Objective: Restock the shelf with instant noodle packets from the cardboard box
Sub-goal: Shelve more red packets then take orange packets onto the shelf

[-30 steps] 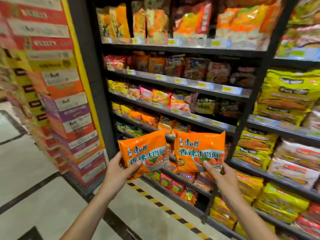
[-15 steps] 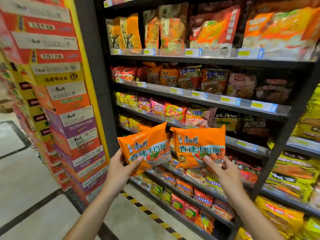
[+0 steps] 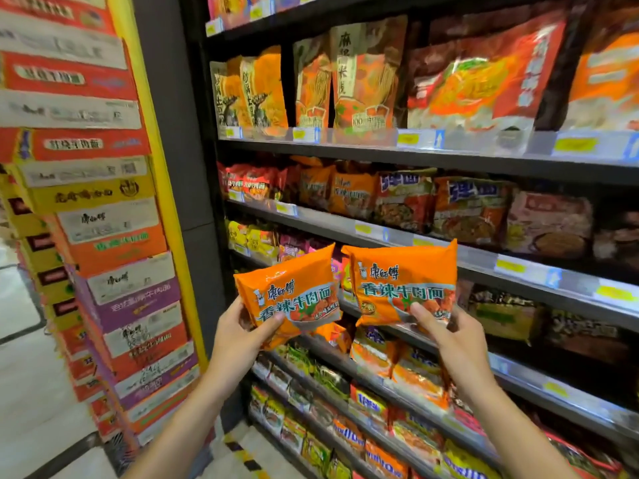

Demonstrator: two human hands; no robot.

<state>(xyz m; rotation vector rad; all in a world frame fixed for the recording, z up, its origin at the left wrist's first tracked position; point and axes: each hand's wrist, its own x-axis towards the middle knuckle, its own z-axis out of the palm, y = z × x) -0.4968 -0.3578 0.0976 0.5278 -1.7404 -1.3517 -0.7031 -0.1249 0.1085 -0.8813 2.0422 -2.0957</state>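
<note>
I hold two orange instant noodle packets in front of a dark metal shelf [image 3: 397, 157] full of noodle packs. My left hand [image 3: 238, 335] grips the lower left corner of the left packet [image 3: 294, 295], which tilts up to the right. My right hand [image 3: 449, 335] pinches the bottom edge of the right packet [image 3: 404, 281], held nearly level. Both packets hover in front of the third and fourth shelf rows, close to each other and apart from the shelf. The cardboard box is out of view.
A tall stack of noodle cartons [image 3: 103, 236] in red, orange, purple and yellow stands at the left, beside a yellow-edged grey pillar [image 3: 173, 133]. Price tags line the shelf rails. Tiled floor with yellow-black hazard tape [image 3: 242, 454] runs along the shelf base.
The view has tilted upward and closer to the shelf, so higher rows now show. Both hands have lifted the packets slightly higher against the shelves, grips unchanged.
</note>
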